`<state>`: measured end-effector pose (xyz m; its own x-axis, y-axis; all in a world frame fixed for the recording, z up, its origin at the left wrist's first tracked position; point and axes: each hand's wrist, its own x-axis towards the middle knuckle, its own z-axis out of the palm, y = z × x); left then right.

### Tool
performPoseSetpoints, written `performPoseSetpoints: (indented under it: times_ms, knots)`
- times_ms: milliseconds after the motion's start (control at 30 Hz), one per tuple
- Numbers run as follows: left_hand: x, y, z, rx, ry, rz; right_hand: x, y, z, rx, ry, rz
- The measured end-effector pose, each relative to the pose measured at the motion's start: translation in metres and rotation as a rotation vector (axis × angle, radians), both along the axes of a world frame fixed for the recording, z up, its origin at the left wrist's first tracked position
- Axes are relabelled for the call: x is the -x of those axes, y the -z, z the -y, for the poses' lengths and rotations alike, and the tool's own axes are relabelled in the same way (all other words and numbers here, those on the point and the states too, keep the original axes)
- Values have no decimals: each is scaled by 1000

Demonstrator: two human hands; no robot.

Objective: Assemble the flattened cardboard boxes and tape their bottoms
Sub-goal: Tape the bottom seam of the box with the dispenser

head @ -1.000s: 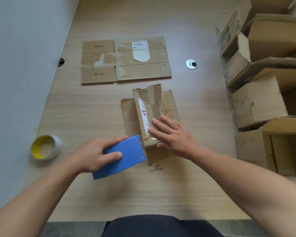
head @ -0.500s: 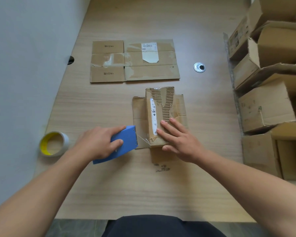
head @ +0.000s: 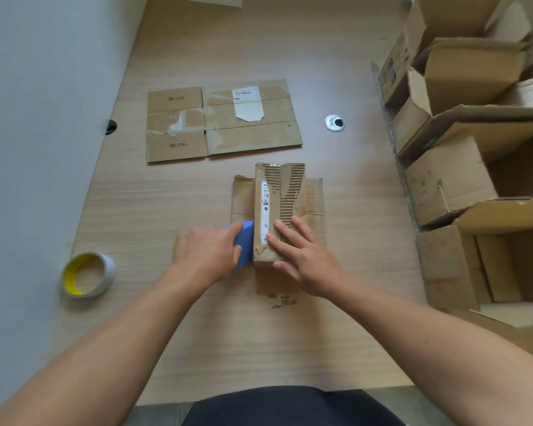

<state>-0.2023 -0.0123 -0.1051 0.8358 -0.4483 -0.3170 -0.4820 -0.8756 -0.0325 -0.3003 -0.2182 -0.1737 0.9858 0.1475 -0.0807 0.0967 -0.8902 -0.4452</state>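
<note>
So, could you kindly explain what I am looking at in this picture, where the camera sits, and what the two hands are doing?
No machine here: a person works bare-handed, and one camera worn on their head looks down at a pale wooden table. The left hand grips a blue plastic tape dispenser at the side of a small worn brown cardboard box, which the right hand presses flat-fingered. Beyond lies a flattened brown cardboard box; at the left, a tape roll with a yellow core; at the right, assembled open cardboard boxes.
</note>
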Motion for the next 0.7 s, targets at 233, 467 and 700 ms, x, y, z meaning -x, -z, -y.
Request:
performPoseSetpoints:
  times_ms: [233, 467, 700]
  knots:
    - [14, -1, 16, -32, -37, 46, 2, -4, -5, -13, 90, -69]
    - [24, 1, 24, -39, -44, 75, 14, -14, -6, -18, 127, -122]
    - [48, -5, 1, 122, -203, 3, 11, -41, -4, 33, 312, -107]
